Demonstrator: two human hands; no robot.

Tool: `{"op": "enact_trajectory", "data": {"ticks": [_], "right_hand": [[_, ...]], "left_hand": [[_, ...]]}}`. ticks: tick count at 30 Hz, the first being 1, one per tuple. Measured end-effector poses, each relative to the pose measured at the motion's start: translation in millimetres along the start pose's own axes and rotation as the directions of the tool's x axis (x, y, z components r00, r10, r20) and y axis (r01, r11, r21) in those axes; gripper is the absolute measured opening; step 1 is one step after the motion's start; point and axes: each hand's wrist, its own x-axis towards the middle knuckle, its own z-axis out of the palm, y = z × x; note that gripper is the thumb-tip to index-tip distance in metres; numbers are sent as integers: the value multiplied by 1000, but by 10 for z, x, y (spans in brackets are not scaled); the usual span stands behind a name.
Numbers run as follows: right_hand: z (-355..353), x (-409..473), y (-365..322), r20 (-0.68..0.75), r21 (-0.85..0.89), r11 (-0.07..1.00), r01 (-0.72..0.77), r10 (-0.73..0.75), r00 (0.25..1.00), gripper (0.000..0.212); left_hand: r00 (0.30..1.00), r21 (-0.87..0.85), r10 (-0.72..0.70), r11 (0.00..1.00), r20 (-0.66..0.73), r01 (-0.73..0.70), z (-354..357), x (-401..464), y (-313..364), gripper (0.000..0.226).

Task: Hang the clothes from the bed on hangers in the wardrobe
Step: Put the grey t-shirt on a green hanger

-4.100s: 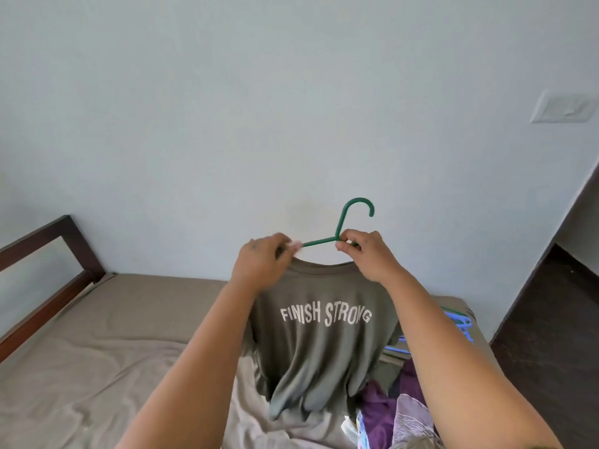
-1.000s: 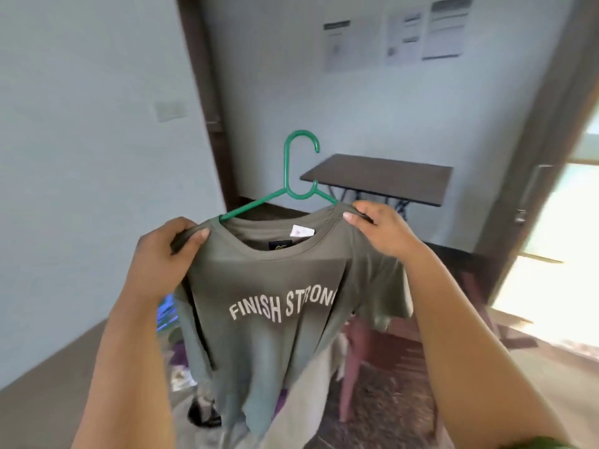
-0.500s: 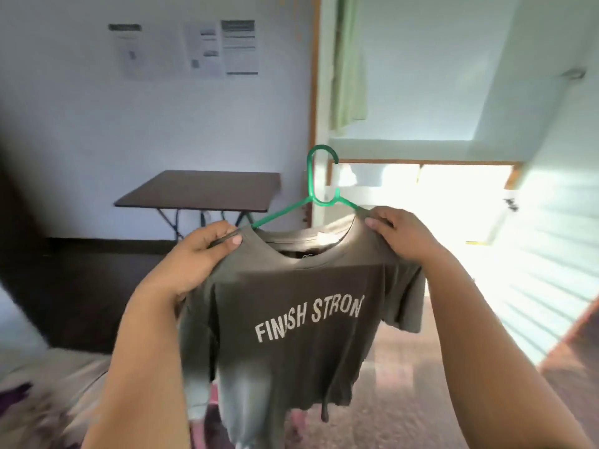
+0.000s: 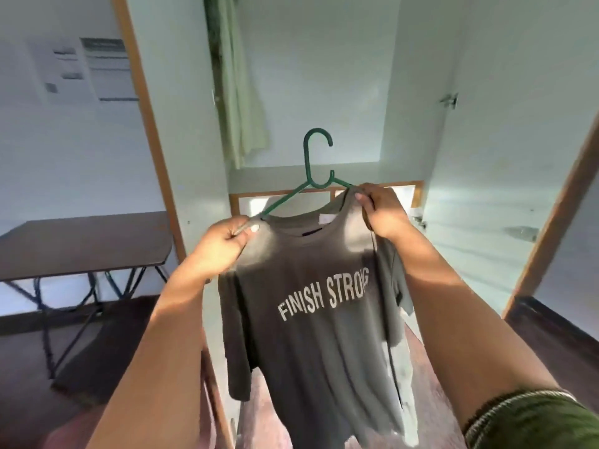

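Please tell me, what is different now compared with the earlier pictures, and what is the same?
The person has turned from the bed to the open wardrobe, carrying the T-shirt on the green hanger. A pale green garment hangs inside. Nothing was let go: the left hand and right hand still pinch the shirt's shoulders.
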Motion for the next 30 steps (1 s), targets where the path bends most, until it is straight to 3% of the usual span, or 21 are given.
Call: {"op": "enact_trajectory", "data": {"ticks": [5, 10, 19, 23, 27, 30], "right_hand": [[194, 973, 536, -158, -87, 996, -16, 2, 987, 53], [302, 1898, 874, -259, -105, 986, -132, 101, 961, 36], [510, 3711, 1169, -330, -143, 982, -120, 67, 942, 35], [712, 4754, 1093, -355, 134, 991, -11, 58, 933, 49], [1067, 5697, 873, -337, 165, 971, 173, -109, 935, 70], [1283, 6399, 616, -406, 205, 933, 297, -195, 893, 68]], "left_hand": [[993, 49, 111, 992, 36, -113, 239, 1323, -189, 21], [978, 92, 191, 976, 79, -198, 355, 2610, -289, 27], [971, 25, 202, 979, -126, -200, 461, 4290, -421, 27], [930, 45, 225, 974, -292, -221, 302, 5146, -331, 26], [840, 157, 280, 960, -464, -233, 92, 6007, -164, 29], [773, 258, 314, 945, -551, -200, -114, 6616, 19, 33]]}}
